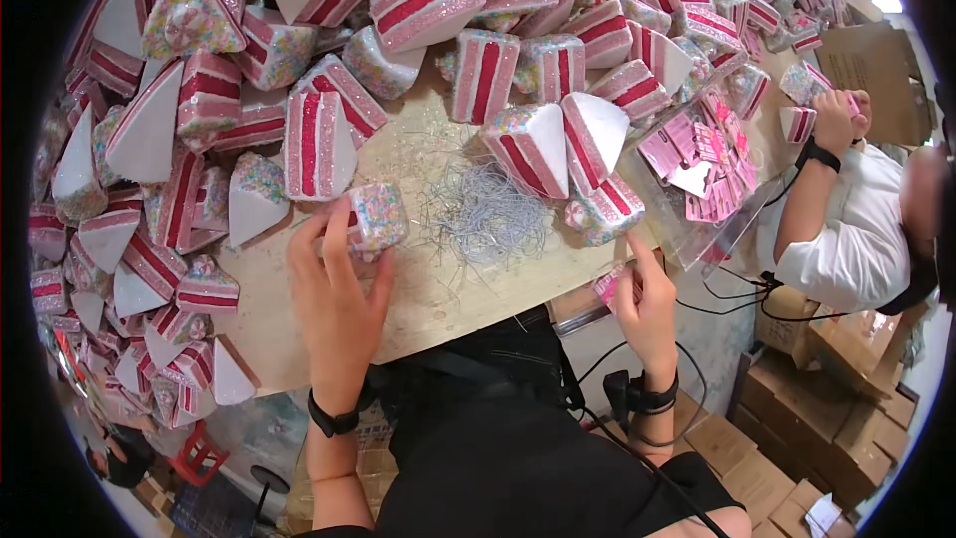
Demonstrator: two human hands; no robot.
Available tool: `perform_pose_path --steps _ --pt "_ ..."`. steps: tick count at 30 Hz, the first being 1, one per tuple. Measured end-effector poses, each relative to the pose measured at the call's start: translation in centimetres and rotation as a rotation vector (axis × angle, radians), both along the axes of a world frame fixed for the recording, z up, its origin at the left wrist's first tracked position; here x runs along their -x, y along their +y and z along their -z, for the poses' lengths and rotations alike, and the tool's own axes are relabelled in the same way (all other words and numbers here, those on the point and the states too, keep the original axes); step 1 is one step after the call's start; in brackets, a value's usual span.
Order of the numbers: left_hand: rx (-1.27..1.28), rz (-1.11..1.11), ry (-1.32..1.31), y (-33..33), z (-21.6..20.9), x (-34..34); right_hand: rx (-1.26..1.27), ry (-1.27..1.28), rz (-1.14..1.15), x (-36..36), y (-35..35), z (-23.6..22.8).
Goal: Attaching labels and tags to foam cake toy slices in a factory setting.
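Observation:
My left hand [344, 314] is closed round a decorative cake slice [378, 217] with sprinkles on its outside, resting on the wooden table. My right hand [647, 309], at the table's front edge, pinches a small pink tag [606, 285]. Its index fingertip reaches up to another cake slice [609, 207] with pink, white and red layers. A loose tangle of silvery strings [488, 214] lies between my hands. Just beyond it, two white-sided cake slices [530, 149] lean together.
Heaps of cake slices [428, 0] cover the table's [398, 154] far and left sides. Right of them, a clear plastic tray [687, 229] holds several pink tags [702, 159]. A co-worker in a white shirt [846, 229] handles something pink. Cardboard boxes [817, 389] and black cables [737, 299] are below.

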State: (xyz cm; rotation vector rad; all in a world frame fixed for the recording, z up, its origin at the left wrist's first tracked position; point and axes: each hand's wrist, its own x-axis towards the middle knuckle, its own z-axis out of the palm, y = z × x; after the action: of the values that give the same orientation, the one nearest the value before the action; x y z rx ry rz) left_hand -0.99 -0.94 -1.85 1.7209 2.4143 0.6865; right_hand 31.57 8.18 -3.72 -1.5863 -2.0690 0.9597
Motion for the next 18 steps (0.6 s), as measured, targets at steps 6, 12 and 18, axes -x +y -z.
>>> perform_pose_path --steps 6,12,18 --pt "-0.051 -0.016 -0.055 0.1 -0.3 0.3 -0.148 -0.153 -0.155 -0.3 0.2 0.8" --pt "0.23 0.015 -0.173 -0.6 -1.8 0.6 -0.496 -0.243 -0.425 -1.4 0.1 2.1" --pt "0.206 0.024 -0.16 -0.1 -1.9 -0.6 -0.675 -0.083 -0.539 -1.1 -0.2 2.9"
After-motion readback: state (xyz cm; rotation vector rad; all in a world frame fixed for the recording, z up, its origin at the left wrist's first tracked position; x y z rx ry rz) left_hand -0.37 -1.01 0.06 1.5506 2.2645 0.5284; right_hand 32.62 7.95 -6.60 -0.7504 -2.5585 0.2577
